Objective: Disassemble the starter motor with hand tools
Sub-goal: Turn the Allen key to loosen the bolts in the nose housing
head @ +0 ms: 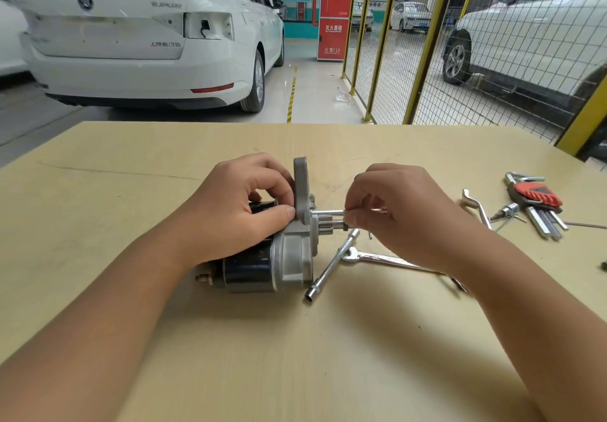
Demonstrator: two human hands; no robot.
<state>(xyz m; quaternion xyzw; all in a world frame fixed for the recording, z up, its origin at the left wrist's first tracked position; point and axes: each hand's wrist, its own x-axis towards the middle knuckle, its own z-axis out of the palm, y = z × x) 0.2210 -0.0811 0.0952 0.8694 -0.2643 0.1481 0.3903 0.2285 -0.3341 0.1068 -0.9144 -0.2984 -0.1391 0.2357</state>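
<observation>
A starter motor with a black cylindrical body and a grey cast-metal nose housing [282, 251] is laid on its side near the middle of the pale wooden table [131, 191], with its flange turned to the right. The left hand [236, 211] is curled over the top of the black body, and its thumb is pressed against the upright flange, so the motor is gripped. The right hand [397, 211] is placed just to the right of the housing; its fingertips are pinched together on a thin bright metal tool shaft [328, 212], which is pointed into the housing. What kind of tool it is cannot be told, because the rest is hidden in the hand.

On the table, just near of the right hand, 1 chrome T-shaped socket wrench [331, 264] is crossed with 1 chrome flat ring spanner [394, 259]. Further right, a bent chrome spanner [476, 206], a small chrome socket bit [507, 210] and a set of hex keys in a red holder [535, 201] are seen. Behind the table, a white saloon car [147, 34] is parked on the left, and a yellow-framed wire mesh fence [427, 44] is seen on the right.
</observation>
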